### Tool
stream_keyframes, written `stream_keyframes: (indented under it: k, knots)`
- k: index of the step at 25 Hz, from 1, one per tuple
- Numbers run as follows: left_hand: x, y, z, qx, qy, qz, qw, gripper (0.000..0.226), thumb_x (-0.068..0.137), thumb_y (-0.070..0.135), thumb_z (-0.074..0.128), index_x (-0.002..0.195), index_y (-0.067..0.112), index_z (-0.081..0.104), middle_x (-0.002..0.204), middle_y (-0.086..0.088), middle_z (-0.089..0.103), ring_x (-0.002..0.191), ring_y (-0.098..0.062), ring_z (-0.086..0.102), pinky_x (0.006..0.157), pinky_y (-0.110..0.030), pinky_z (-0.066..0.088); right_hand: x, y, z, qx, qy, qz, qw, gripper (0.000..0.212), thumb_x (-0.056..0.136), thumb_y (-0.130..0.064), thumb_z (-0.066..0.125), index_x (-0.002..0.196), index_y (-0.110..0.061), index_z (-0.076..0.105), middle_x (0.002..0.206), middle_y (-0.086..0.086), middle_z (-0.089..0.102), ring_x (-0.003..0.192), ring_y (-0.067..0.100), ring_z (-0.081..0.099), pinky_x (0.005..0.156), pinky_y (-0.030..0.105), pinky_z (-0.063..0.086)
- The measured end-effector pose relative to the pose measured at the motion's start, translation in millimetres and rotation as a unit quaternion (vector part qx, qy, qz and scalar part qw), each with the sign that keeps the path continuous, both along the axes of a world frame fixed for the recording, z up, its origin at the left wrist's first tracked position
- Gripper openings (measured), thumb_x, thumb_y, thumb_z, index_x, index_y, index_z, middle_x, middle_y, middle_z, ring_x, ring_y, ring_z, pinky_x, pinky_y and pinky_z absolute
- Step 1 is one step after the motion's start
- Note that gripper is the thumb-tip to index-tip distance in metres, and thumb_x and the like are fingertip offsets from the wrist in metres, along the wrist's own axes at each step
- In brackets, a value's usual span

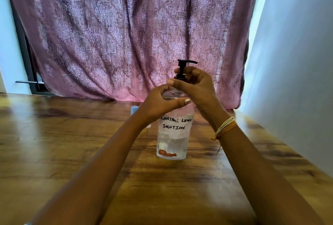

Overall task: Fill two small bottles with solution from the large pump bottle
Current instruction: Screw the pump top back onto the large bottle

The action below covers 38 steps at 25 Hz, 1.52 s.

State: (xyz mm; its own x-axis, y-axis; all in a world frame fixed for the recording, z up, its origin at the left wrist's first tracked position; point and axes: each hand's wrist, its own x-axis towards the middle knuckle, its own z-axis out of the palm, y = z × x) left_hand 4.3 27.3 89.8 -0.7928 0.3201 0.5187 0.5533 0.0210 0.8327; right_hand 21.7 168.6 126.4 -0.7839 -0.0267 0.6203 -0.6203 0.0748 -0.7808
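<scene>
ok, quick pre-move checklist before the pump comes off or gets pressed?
1. Pump bottle upright on the table: ok.
2. Left hand grips the bottle's shoulder: ok.
3. Right hand on the pump collar: ok.
4. Solution left in the bottle: ok, lower part filled.
5. Small bottle under the spout: not ok, none there.
6. Small bottles open: cannot tell; only a blue cap shows behind the left hand.

Pump bottle (173, 134) stands mid-table (54, 143), bare wood on both sides.

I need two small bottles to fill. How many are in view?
1 for sure: a small bottle with a blue cap stands behind the left hand, mostly hidden. A second may be hidden.
</scene>
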Motion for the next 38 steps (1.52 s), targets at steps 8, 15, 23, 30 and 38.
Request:
stream_keyframes:
  k: [8, 15, 23, 30, 38]
  knots:
    - [1, 0, -1, 0.008, -0.003, 0.001, 1.0, 0.052, 0.068, 0.037, 0.079, 0.111, 0.011, 0.066, 0.102, -0.006, 0.075, 0.094, -0.02, 0.072, 0.086, -0.042, 0.058, 2, 24, 10, 0.03, -0.028, 0.151, 0.988, 0.036, 0.082, -0.003, 0.066, 0.117, 0.005, 0.061, 0.113, 0.024, 0.067, 0.109, 0.033, 0.066, 0.093, 0.038, 0.056]
    - [3, 2, 0, 0.003, 0.011, -0.001, 1.0, 0.031, 0.076, 0.023, 0.079, 0.104, 0.018, 0.067, 0.099, -0.005, 0.076, 0.091, -0.018, 0.073, 0.084, -0.037, 0.058, 5, 5, 7, 0.05, -0.019, 0.035, 0.998, 0.032, 0.077, -0.006, 0.076, 0.107, -0.011, 0.063, 0.089, 0.006, 0.068, 0.078, 0.011, 0.07, 0.074, 0.026, 0.058]
    - [1, 1, -1, 0.009, 0.002, 0.0, 1.0, 0.043, 0.07, 0.026, 0.081, 0.107, 0.009, 0.067, 0.099, -0.008, 0.076, 0.089, -0.021, 0.073, 0.081, -0.037, 0.059, 4, 21, 11, 0.044, -0.036, 0.11, 0.992, 0.032, 0.079, 0.0, 0.069, 0.111, 0.001, 0.064, 0.101, 0.015, 0.072, 0.098, 0.025, 0.069, 0.084, 0.03, 0.058]
    - [3, 2, -1, 0.001, 0.011, -0.007, 1.0, 0.037, 0.074, 0.023, 0.081, 0.107, 0.012, 0.068, 0.101, -0.006, 0.076, 0.093, -0.02, 0.073, 0.088, -0.043, 0.057, 5, 17, 8, 0.057, -0.056, 0.143, 0.986, 0.03, 0.085, -0.005, 0.065, 0.115, -0.003, 0.064, 0.097, 0.007, 0.072, 0.089, 0.019, 0.071, 0.079, 0.027, 0.058]
    - [4, 1, 3, -0.026, 0.019, -0.005, 0.999, 0.041, 0.075, 0.024, 0.08, 0.113, 0.016, 0.067, 0.102, -0.002, 0.075, 0.092, -0.014, 0.072, 0.086, -0.036, 0.058, 10, 20, 16, 0.082, -0.051, 0.054, 0.994, 0.034, 0.08, 0.002, 0.068, 0.113, 0.005, 0.065, 0.093, 0.012, 0.073, 0.082, 0.017, 0.072, 0.076, 0.022, 0.058]
